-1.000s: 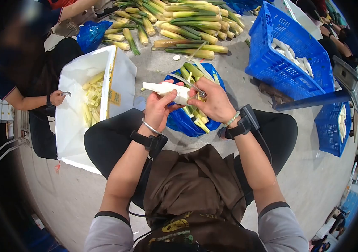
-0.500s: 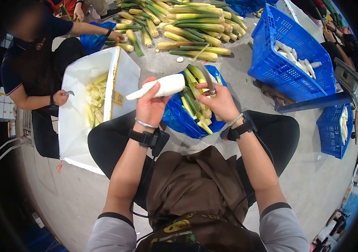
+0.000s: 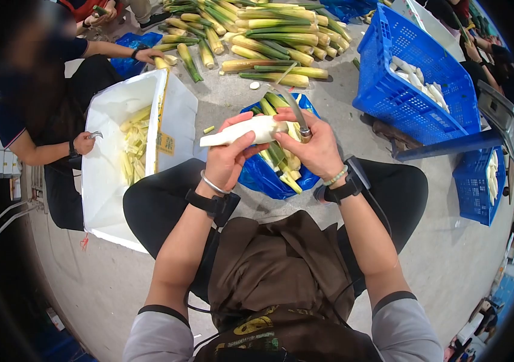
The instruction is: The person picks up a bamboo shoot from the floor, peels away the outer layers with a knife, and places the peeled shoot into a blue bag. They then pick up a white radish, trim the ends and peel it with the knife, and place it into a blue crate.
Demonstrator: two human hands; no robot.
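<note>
A peeled white water bamboo shoot (image 3: pixel 239 131) lies across the grip of my left hand (image 3: pixel 230 154), its narrow end pointing left. My right hand (image 3: pixel 317 148) is closed around the handle of a curved knife (image 3: pixel 295 107), whose blade rises up and to the left. The right thumb and fingers also meet the thick end of the shoot. Below both hands sits a blue plastic bag (image 3: pixel 257 176) full of green and yellow husks (image 3: pixel 278 158), partly hidden by my hands.
A pile of unpeeled shoots (image 3: pixel 281 39) covers the floor ahead. To the left stands a white foam box (image 3: pixel 178 108) with husks, beside a co-worker (image 3: pixel 40 114) holding a small hooked blade. Blue crates (image 3: pixel 383 66) with peeled shoots stand at right, near a metal scale (image 3: pixel 501 120).
The shoot has moved slightly down and right, and my right hand has come up to its thick end. A small green piece now lies on the floor beside the bag.
</note>
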